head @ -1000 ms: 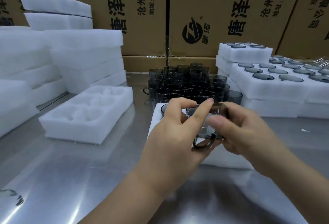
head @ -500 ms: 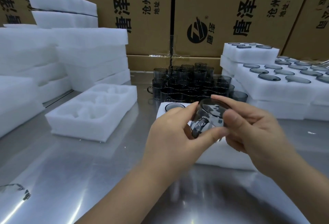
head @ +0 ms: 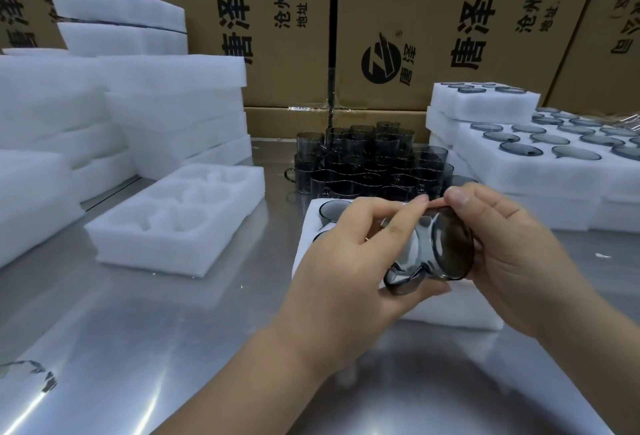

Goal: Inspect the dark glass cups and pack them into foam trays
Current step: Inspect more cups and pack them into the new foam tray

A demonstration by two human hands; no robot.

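While my left hand and right hand pinch a tilted dark glass cup between fingertips above the part-filled foam tray, loose cups clustered behind, cardboard cartons beyond

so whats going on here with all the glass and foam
A person holds one dark glass cup on its side in both hands, left hand and right hand, above a foam tray that already holds a cup. Unpacked cups stand behind it; filled trays are stacked to the right.
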